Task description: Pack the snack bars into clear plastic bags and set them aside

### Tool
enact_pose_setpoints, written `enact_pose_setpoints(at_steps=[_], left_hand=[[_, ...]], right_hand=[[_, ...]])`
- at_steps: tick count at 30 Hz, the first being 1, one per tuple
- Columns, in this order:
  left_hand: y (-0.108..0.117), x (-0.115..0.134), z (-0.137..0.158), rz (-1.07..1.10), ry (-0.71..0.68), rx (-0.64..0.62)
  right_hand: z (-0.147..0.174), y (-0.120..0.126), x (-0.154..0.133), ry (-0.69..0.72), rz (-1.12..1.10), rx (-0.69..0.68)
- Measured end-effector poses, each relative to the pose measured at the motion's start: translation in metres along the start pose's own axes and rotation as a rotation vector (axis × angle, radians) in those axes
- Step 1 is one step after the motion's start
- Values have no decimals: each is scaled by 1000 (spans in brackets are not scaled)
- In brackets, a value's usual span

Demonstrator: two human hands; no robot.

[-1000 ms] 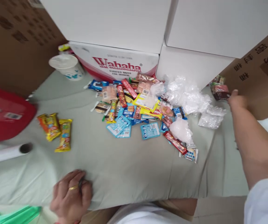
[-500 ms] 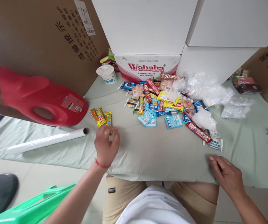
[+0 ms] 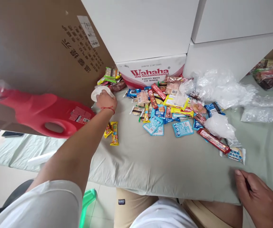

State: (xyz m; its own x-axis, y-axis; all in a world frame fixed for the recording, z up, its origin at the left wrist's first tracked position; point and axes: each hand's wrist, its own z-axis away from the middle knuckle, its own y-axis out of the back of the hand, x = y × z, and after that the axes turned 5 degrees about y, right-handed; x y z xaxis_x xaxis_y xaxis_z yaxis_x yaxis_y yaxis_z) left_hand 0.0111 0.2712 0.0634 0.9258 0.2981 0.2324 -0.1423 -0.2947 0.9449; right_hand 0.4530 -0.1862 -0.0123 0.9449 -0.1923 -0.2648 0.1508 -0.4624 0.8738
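My left hand [image 3: 106,100] reaches far forward with its fingers closed on the white paper cup [image 3: 96,93], whose pale round top shows; most of the cup's body is hidden behind the hand. Below the wrist lie yellow snack packets [image 3: 114,134], partly covered by my forearm. Curled into a loose fist, my right hand [image 3: 257,194] rests at the table's front edge with nothing seen in it. The nearest thing to it is a small white-and-blue snack packet [image 3: 236,154].
A pile of wrapped snacks [image 3: 160,109] spreads before the Wahaha box [image 3: 150,71]. Clear plastic bags [image 3: 224,90] lie at its right. On the left are a red jug [image 3: 43,109] and a white roll [image 3: 40,158] partly behind my arm. More snacks [image 3: 112,74] sit behind the cup.
My left hand has left the yellow packets and moved forward to the paper cup, which has shifted leftward and tilted. My right hand keeps its curled shape. The view has shifted.
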Motion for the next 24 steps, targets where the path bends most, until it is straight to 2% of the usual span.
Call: enact_pose_setpoints(at_steps=[3, 8, 10, 12, 14, 16, 18, 20, 24], left_hand=[[0, -9, 19, -108, -43, -64], [30, -32, 86, -116, -211, -111], [44, -34, 117, 25, -309, -100], [54, -25, 143, 335, -381, -103], [60, -3, 160, 742, -322, -182], [62, 28, 168, 1185, -132, -357], [61, 63, 168, 1531, 90, -559], [58, 97, 166, 1707, 253, -733], [53, 153, 169, 1902, 341, -967]], right_hand=[[-1, 0, 1, -10, -27, 2], [-1, -3, 2, 14, -36, 18], [-1, -4, 2, 32, -53, 19], [-1, -5, 2, 36, -74, 20], [-1, -6, 2, 36, -89, 23], [-1, -7, 2, 34, -92, 23], [-1, -8, 2, 35, -95, 20], [-2, -8, 2, 49, -104, 20], [-4, -9, 2, 83, -125, 17]])
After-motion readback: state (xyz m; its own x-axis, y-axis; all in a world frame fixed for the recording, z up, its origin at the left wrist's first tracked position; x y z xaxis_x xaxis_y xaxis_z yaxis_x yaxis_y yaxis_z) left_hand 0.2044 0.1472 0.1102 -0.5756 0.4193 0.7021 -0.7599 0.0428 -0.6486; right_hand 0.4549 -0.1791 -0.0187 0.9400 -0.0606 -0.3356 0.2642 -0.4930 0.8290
